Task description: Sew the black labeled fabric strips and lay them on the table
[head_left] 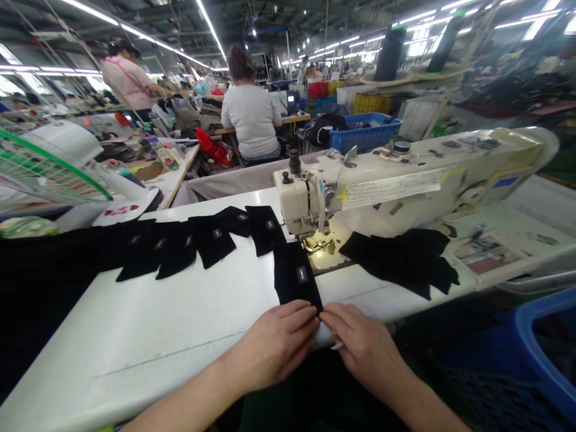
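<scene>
Both hands meet at the near corner of a black fabric piece (pixel 290 267) with a small woven label (pixel 302 275). My left hand (pixel 281 336) pinches its near edge, and my right hand (pixel 360 342) grips the same corner from the right. A thin whitish object (pixel 336 345) pokes out below my right fingers; its kind is unclear. The piece's far end lies just left of the sewing machine's presser foot (pixel 317 245). Leftward runs a chain of overlapping labelled black pieces (pixel 216 240). Right of the needle area lies a stack of black pieces (pixel 400 258).
The sewing machine (pixel 405 180) spans the right of the white table (pixel 180 324). A fan (pixel 49 156) stands at the left, a blue basket (pixel 531 336) at the lower right. Beyond the table, a person in a white top (pixel 252 114) sits near another blue basket (pixel 364 132).
</scene>
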The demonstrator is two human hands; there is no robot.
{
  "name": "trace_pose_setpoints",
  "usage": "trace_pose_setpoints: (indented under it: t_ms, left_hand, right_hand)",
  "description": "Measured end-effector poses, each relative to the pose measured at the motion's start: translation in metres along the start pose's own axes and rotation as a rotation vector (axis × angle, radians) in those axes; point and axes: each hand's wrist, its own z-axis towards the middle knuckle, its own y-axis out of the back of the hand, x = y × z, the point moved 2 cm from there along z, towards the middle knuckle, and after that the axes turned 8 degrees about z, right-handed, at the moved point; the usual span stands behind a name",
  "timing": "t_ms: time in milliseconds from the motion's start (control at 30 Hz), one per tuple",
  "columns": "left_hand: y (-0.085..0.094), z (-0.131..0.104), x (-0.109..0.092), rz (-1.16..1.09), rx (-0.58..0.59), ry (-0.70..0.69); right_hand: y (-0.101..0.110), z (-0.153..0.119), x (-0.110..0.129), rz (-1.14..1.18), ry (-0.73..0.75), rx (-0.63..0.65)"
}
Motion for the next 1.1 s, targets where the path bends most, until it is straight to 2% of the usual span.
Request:
trace_pose_setpoints:
  t_ms: [367, 1100]
  left_hand:
    - [0.005, 0.009, 0.011, -0.003, 0.007, 0.029]
    - [0.003, 0.024, 0.061, 0.046, -0.044, 0.056]
  right_hand:
    - [0.002, 0.018, -0.004, -0.032, -0.077, 0.049]
    - [0.002, 0.072, -0.024, -0.119, -0.159, 0.093]
